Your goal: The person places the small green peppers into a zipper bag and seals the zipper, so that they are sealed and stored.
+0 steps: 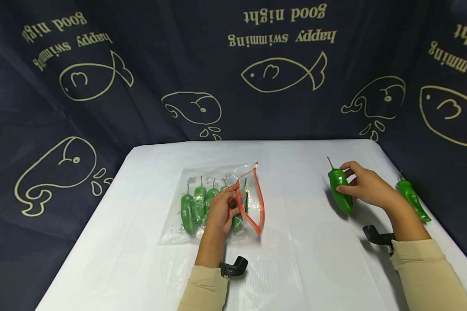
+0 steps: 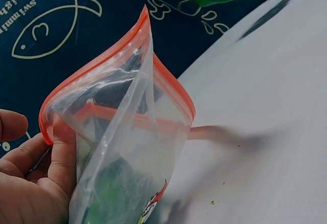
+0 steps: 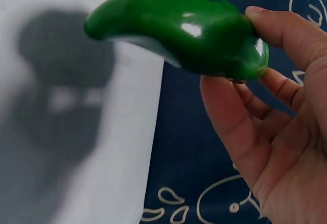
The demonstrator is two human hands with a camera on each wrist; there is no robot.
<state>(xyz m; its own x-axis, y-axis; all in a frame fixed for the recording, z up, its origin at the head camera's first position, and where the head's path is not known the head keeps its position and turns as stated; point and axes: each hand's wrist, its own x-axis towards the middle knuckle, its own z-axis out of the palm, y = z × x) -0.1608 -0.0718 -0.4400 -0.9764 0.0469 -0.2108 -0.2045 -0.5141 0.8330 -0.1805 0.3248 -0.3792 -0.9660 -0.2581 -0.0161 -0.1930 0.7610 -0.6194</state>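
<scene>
A clear zip bag (image 1: 172, 216) with a red zip edge (image 1: 261, 201) lies on the table, its mouth spread apart toward the right. Inside it are several green peppers (image 1: 187, 214) with thin stems. My left hand (image 1: 220, 210) holds the bag at its red rim; in the left wrist view, fingers (image 2: 62, 152) show against the plastic. My right hand (image 1: 367, 183) pinches one glossy green pepper (image 1: 339, 190) near its stem end, between thumb and fingers. That pepper (image 3: 168, 27) is raised off the table, stem up and tip down in the head view.
Another green pepper (image 1: 412, 201) lies near the table's right edge, beyond my right wrist. The white-covered table (image 1: 295, 259) meets a dark blue curtain (image 1: 202, 52) with fish drawings at the back and sides. Each wrist wears a black camera (image 1: 234, 267).
</scene>
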